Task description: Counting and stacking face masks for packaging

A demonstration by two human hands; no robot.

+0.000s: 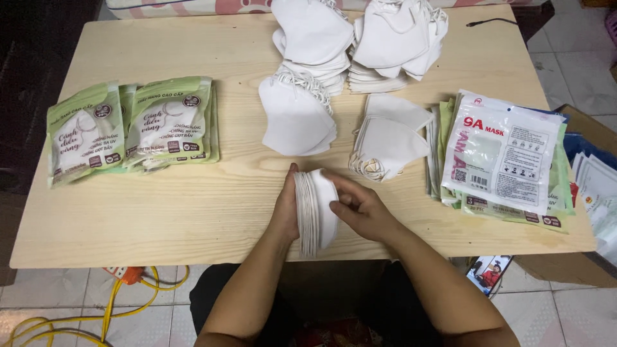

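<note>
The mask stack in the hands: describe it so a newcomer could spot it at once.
Start at the wooden table and go to its near edge, at the middle. There the left hand and right hand press a stack of white masks between them. Unlike the loose piles behind it, this stack stands on edge.

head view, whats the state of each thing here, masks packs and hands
stack of white masks: on edge, pressed between both hands
left hand: flat against the stack
right hand: curled on the stack
loose mask piles: heaped, unpacked
green packs: filled, lying flat
flat pouches: stacked flat
</note>
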